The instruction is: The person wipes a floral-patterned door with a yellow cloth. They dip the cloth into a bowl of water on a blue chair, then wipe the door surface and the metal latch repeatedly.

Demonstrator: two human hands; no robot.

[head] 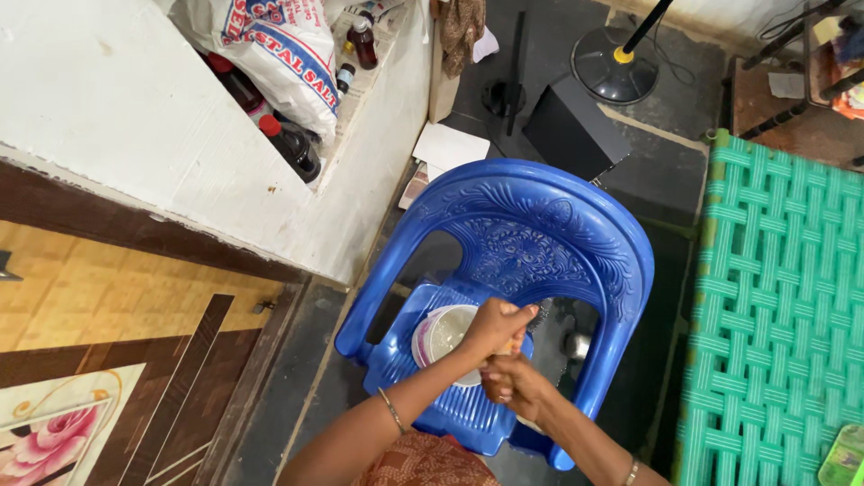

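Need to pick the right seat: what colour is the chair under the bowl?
Blue chair, head view.

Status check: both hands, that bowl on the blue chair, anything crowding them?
Left hand and right hand clasped together over a thin stick, grip closed. White bowl on blue chair seat, directly beneath. Nothing crowding; green woven cot stands apart.

Blue plastic chair (531, 234) on dark floor; white bowl (441, 333) on its seat. Left hand (498, 326) and right hand (515, 385) clasped together just above the bowl, gripping a small object, mostly hidden. Green woven cot (778, 297) to the right.
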